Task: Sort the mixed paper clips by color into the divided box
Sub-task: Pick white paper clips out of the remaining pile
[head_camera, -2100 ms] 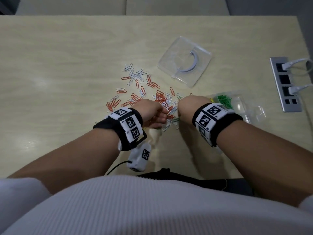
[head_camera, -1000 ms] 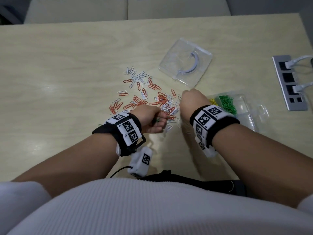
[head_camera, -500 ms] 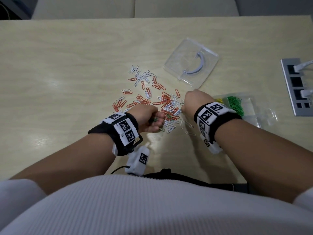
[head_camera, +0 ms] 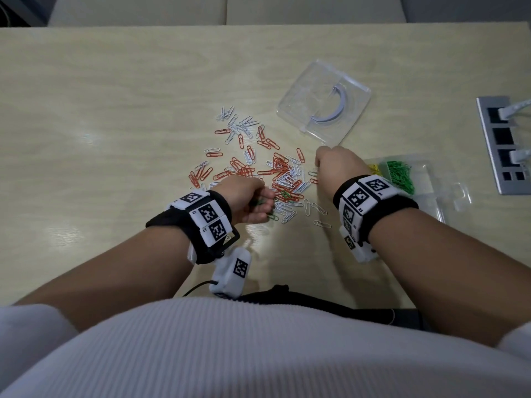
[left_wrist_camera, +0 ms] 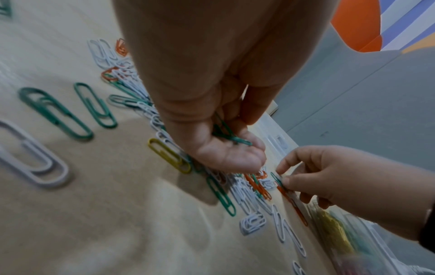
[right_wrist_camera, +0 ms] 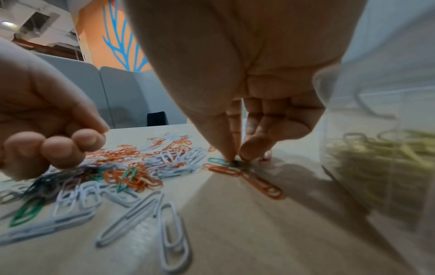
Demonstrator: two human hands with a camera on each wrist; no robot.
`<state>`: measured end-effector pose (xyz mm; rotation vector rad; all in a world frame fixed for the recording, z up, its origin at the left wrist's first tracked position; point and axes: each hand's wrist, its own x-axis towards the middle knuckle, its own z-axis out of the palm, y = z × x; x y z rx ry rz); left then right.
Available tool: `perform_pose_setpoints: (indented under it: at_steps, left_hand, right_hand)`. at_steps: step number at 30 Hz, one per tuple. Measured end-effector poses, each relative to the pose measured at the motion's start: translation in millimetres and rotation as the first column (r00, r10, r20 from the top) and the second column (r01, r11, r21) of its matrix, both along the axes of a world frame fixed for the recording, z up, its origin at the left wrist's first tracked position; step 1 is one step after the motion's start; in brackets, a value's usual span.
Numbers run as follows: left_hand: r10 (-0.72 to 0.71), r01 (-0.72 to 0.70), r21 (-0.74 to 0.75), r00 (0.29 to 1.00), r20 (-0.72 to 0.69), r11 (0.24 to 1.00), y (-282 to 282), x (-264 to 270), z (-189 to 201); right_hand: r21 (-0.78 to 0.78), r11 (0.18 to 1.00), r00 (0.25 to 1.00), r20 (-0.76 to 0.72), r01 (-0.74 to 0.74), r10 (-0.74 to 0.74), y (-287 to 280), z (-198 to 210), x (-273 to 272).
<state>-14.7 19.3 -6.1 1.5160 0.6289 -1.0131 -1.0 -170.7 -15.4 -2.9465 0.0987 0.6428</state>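
Left hand (left_wrist_camera: 212,119) clenched round green clips (left_wrist_camera: 227,133), frame centre; right hand (right_wrist_camera: 247,89) pinching green clip (right_wrist_camera: 217,161) on table (head_camera: 115,110) beside divided box (head_camera: 431,179).

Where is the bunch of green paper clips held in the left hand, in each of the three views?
Head: the bunch of green paper clips peeks from the left hand, lower centre.
Left wrist: centre, in the curled fingers.
Right wrist: not visible; the left hand at the left edge hides it.
Shared landmark: the right hand, fingertips on the table at the mixed pile of orange and white paper clips.
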Motion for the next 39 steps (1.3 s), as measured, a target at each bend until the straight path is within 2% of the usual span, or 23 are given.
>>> perform_pose_setpoints:
  at_steps: [4,11,15,18,22,27,33,36,39]
  left_hand:
    - [0.003,-0.003,0.01,1.0,0.004,1.0,0,0,1]
    - [0.009,-0.009,0.012,1.0,-0.009,1.0,2,1,-2]
    - [0.016,-0.016,0.006,1.0,-0.015,1.0,4,1,-3]
    - [0.019,-0.019,0.002,1.0,-0.015,1.0,4,1,-4]
    - [0.02,-0.02,0.001,1.0,-0.01,1.0,3,0,-4]
    - [0.014,-0.014,0.0,1.0,-0.011,1.0,2,0,-3]
    - [0.023,-0.023,0.009,1.0,-0.006,1.0,5,0,-5]
    - [0.025,-0.025,-0.016,1.0,-0.013,1.0,5,-1,-6]
    - [0.041,-0.041,-0.062,0.999,-0.009,0.997,0,-4,-3]
  right_hand:
    - [-0.01,1.0,1.0,0.02,0.022,-0.022,-4,1,1]
    - [-0.07,0.992,0.994,-0.013,-0.105,0.104,3,-1,5]
    - [-0.105,0.987,0.992,-0.028,-0.124,0.122,4,-1,7]
    - [-0.069,0.996,0.998,-0.021,-0.055,0.054,-1,3,9]
    - [0.001,0.996,0.994,0.072,0.088,-0.088,-12,13,9]
    - [-0.126,0.992,0.991,-0.137,-0.015,-0.003,-2,11,6]
    - [-0.124,0.988,0.982,-0.174,-0.093,0.071,7,11,0]
    - [-0.023,0.993,0.985,-0.13,-0.116,0.112,15,18,-4]
    - [0.287,0.942,0.978,-0.062,-0.172,0.197,37,28,-14]
